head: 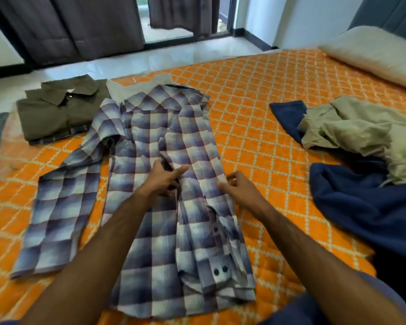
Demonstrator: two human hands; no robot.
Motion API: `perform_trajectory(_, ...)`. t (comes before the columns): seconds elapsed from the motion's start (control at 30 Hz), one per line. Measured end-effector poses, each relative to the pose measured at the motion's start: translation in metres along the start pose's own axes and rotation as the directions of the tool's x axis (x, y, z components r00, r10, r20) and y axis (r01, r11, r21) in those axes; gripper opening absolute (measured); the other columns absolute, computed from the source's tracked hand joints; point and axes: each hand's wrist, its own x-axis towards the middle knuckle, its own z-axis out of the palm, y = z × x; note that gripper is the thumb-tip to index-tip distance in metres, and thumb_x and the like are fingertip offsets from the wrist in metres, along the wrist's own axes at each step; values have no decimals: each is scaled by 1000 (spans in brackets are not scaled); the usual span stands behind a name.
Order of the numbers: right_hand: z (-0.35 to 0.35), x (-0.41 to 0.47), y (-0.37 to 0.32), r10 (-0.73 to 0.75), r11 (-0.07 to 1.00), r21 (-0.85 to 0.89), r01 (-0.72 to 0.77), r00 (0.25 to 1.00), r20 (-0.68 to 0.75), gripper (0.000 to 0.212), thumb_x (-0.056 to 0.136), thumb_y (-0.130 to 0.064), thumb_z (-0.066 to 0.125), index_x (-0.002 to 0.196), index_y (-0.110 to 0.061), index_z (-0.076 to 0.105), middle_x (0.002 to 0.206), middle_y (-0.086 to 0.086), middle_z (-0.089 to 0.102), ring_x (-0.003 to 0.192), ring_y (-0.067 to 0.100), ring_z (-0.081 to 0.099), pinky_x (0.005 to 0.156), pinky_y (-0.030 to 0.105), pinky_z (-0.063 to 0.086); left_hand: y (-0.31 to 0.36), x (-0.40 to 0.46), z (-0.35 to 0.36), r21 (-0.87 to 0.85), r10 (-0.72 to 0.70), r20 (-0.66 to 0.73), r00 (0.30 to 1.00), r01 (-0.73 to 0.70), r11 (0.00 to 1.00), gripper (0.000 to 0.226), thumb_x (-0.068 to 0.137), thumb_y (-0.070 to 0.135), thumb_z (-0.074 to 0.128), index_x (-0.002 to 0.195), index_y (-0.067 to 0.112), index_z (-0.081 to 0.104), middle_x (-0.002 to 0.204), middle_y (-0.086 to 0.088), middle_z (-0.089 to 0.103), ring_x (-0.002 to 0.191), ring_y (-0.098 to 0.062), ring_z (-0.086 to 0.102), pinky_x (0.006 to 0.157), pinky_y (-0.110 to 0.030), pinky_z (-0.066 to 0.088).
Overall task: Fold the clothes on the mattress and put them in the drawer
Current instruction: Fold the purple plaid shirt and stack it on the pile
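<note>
Home bedroom: mattress [256,95], pillow [373,55], curtains [68,26]

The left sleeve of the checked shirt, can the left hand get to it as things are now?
Probably yes. The sleeve lies flat and uncovered, just beside the left hand, with nothing lying between them.
</note>
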Motion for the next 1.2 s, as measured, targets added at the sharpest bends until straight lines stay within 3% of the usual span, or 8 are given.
perform_trajectory(0.1,10,-44,6,20,1000,-24,-17,996,89,58,91,-50,71,131,-16,46,118,-6,58,112,23,62,87,38,55,-14,-25,6,68,16,59,998,-20,998,74,71,53,86,129,19,54,115,-1,70,91,-15,69,61,-24,56)
perform_trajectory(0.2,16,-76,13,10,1000,6,-11,980,199,48,92,-47,72,130,-22,58,123,-3,66,112,24,65,95,44,55,-36,-34,12,157,42,-27,999,-37,987,85,56,68,87,119,19,60,112,-3,73,94,-21,71,75,-41,61)
perform_trajectory(0.43,12,-125,24,67,990,109,-95,970,233,21,87,-17,81,101,-23,68,118,8,73,108,26,69,99,45,55,-39,-95,32,501,225,-115,968,-139,854,89,77,55,80,141,20,30,138,-5,55,117,-28,61,94,-47,54)
perform_trajectory(0.57,14,-123,27,76,994,67,-92,975,208,29,83,-14,83,109,-15,70,117,8,73,109,25,69,101,46,54,-35,-89,38,898,518,70,852,-280,339,69,86,50,68,143,25,38,145,-4,42,127,-28,48,99,-45,49)
perform_trajectory(0.67,15,-113,35,86,994,52,-99,973,216,41,78,-16,87,116,-11,71,111,5,75,103,22,71,99,47,56,-3,-76,53,938,449,277,850,-340,63,34,93,40,58,124,27,54,128,-1,55,112,-24,52,95,-43,46)
perform_trajectory(0.83,19,-99,41,6,1000,-3,-6,984,177,37,85,-40,79,108,-13,74,104,7,75,95,24,70,90,48,57,46,-22,93,875,354,219,909,-344,341,27,96,39,50,90,15,60,93,-5,63,80,-28,57,82,-48,55)
perform_trajectory(1.03,6,-51,24,-81,997,16,80,987,142,54,90,-36,75,134,-13,53,127,11,65,115,31,63,87,38,51,56,65,124,875,225,31,974,-135,464,87,95,55,59,146,-11,34,154,-31,34,135,-42,42,105,-44,40)
perform_trajectory(1.2,11,-31,41,-106,993,-24,112,980,170,56,90,-29,75,129,-4,45,127,21,60,112,37,60,74,30,36,54,113,124,872,230,-139,963,9,489,95,88,59,51,152,-6,26,155,-25,37,138,-40,43,106,-44,42)
